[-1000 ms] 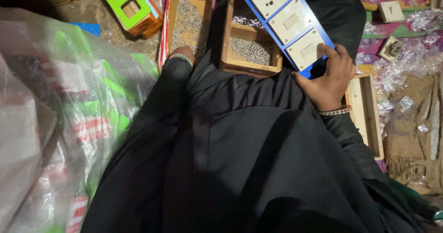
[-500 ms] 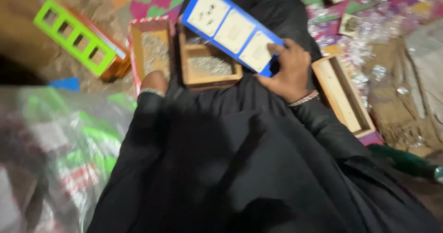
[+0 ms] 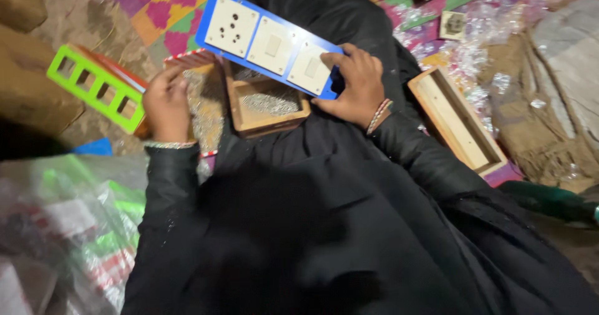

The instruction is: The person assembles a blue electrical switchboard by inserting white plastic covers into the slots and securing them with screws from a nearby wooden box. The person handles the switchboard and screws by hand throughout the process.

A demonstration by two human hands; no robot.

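The fingers of the right hand (image 3: 357, 89) are curled around the near end of a blue switch board (image 3: 268, 42), with the thumb laid on its face beside the last white module, so the board is gripped firmly and held tilted, its far end pointing toward 10 o'clock. Three white modules are set in the board: a socket at the far end and two switches nearer the hand. The board is held above a small wooden box (image 3: 268, 109), which is filled with small silvery screws and lies at about 8 o'clock from the right hand. The fingers of the left hand (image 3: 165, 103) are bent downward and are lowered onto a second wooden tray of screws (image 3: 203, 112), at 9 o'clock from the first box; whether anything is pinched between them cannot be told. Beaded bracelets are worn at both wrists, and black sleeves cover both arms. A green plastic frame (image 3: 93, 87) with square openings is seen at 9 o'clock from the left hand. An empty long wooden box (image 3: 455, 121) lies at 3 o'clock from the right hand. Clear plastic wrappers (image 3: 480, 28) are scattered at 1 o'clock on the patterned mat (image 3: 156, 9).
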